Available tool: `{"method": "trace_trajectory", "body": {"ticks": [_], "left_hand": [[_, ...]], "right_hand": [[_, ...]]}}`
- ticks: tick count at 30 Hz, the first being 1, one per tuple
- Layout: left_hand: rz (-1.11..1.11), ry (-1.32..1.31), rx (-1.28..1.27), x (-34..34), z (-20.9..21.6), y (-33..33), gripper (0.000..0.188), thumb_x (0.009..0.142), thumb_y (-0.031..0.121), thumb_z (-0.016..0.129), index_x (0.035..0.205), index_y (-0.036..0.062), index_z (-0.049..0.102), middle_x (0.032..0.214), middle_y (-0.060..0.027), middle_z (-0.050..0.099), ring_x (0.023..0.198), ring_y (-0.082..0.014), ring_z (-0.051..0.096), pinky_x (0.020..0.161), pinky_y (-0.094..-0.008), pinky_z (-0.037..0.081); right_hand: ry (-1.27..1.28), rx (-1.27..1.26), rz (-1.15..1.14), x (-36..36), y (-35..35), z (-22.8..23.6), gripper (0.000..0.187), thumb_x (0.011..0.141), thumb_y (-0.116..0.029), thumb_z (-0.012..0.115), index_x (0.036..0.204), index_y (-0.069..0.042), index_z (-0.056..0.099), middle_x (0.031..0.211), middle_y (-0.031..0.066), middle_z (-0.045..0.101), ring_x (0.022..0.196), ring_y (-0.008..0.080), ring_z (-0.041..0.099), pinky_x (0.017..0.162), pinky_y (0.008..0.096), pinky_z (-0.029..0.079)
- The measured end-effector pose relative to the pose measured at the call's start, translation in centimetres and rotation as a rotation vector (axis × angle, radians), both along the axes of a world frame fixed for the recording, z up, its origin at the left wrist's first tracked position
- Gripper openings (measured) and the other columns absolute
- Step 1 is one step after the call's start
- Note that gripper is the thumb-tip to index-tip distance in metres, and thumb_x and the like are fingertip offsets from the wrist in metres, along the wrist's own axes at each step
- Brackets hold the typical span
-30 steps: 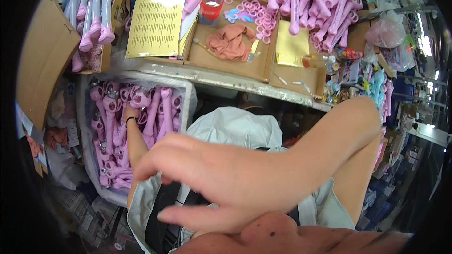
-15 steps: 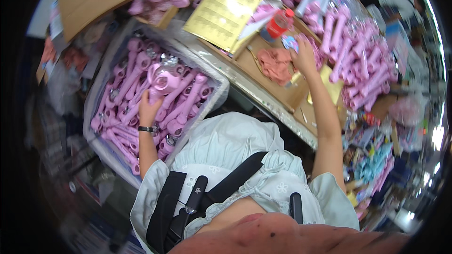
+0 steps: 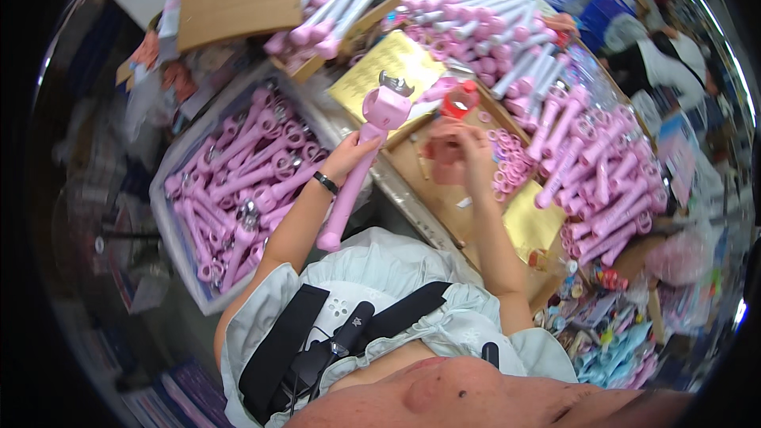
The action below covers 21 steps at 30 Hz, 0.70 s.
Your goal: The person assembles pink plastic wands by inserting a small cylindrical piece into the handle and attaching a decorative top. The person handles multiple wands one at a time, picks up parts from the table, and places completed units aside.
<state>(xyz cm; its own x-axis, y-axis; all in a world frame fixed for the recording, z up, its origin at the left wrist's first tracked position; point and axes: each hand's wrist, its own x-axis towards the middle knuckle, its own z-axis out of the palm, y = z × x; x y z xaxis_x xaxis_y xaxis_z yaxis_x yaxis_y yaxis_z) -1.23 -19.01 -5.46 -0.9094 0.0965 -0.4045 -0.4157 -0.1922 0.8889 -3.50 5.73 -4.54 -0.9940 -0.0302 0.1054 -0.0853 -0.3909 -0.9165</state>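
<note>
At left, loose wands are being bounded by a bin (image 3: 159,198). A narrow gap is being left before the table edge (image 3: 408,204); above, a tilted pink wand (image 3: 353,190) is being gripped by the curled left hand (image 3: 349,154). Over the tray (image 3: 436,196), the right hand (image 3: 464,140) is being held bent, blurred; its contents cannot be told.

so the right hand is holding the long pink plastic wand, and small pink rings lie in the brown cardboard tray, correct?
Not quite: the head view shows that it is the left hand holding the long pink plastic wand. Small pink rings do lie in the brown cardboard tray.
</note>
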Motion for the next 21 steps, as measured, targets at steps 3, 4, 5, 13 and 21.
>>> {"method": "trace_trajectory", "body": {"ticks": [3, 4, 5, 13, 21], "left_hand": [[-0.153, 0.132, 0.273, -1.5, 1.8, 7.5, 0.030, 0.089, 0.024, 0.055, 0.109, 0.0030, 0.050, 0.093, -0.0042, 0.058, 0.081, -0.0110, 0.057, 0.070, -0.0236, 0.047], [-0.218, 0.235, 0.574, -1.3, 2.2, 10.0, 0.027, 0.091, 0.021, 0.052, 0.111, 0.0031, 0.050, 0.095, -0.0046, 0.058, 0.085, -0.0117, 0.057, 0.074, -0.0234, 0.047], [-0.316, 0.193, 0.536, -1.8, 2.7, 11.9, 0.023, 0.094, 0.017, 0.045, 0.111, 0.0032, 0.050, 0.098, -0.0049, 0.058, 0.093, -0.0116, 0.056, 0.079, -0.0225, 0.046], [-0.312, 0.986, -0.699, 2.7, 3.6, 21.3, 0.047, 0.084, 0.017, 0.055, 0.126, -0.0003, 0.042, 0.117, -0.0224, 0.043, 0.115, -0.0343, 0.036, 0.091, -0.0420, 0.035], [-0.615, 0.163, -0.327, 10.5, 4.1, 20.6, 0.051, 0.078, 0.023, 0.064, 0.119, 0.0013, 0.043, 0.079, -0.0114, 0.057, 0.069, -0.0193, 0.059, 0.062, -0.0321, 0.048]], "right_hand": [[0.325, 0.440, -0.128, 3.5, -2.6, 1.6, 0.024, 0.093, -0.021, 0.049, 0.100, 0.001, 0.056, 0.114, 0.0084, 0.051, 0.099, 0.0176, 0.052, 0.087, 0.0290, 0.041], [0.183, 0.277, -0.114, 4.0, -2.8, 1.4, 0.028, 0.094, -0.022, 0.047, 0.106, 0.002, 0.054, 0.123, 0.0096, 0.041, 0.109, 0.0180, 0.046, 0.092, 0.0296, 0.038], [0.166, 0.217, -0.282, 4.3, -2.4, 1.1, 0.031, 0.094, -0.026, 0.047, 0.106, 0.002, 0.054, 0.124, 0.0094, 0.039, 0.109, 0.0177, 0.045, 0.090, 0.0290, 0.039], [-0.346, -0.352, -0.061, 5.5, 9.1, 1.7, 0.032, 0.087, -0.031, 0.058, 0.096, -0.001, 0.054, 0.072, 0.0062, 0.057, 0.075, 0.0195, 0.058, 0.069, 0.0276, 0.048], [-0.211, -0.301, -0.107, 3.7, 12.9, 7.5, 0.018, 0.080, -0.019, 0.053, 0.080, -0.001, 0.051, 0.071, 0.0122, 0.057, 0.065, 0.0203, 0.055, 0.058, 0.0310, 0.047]]}}
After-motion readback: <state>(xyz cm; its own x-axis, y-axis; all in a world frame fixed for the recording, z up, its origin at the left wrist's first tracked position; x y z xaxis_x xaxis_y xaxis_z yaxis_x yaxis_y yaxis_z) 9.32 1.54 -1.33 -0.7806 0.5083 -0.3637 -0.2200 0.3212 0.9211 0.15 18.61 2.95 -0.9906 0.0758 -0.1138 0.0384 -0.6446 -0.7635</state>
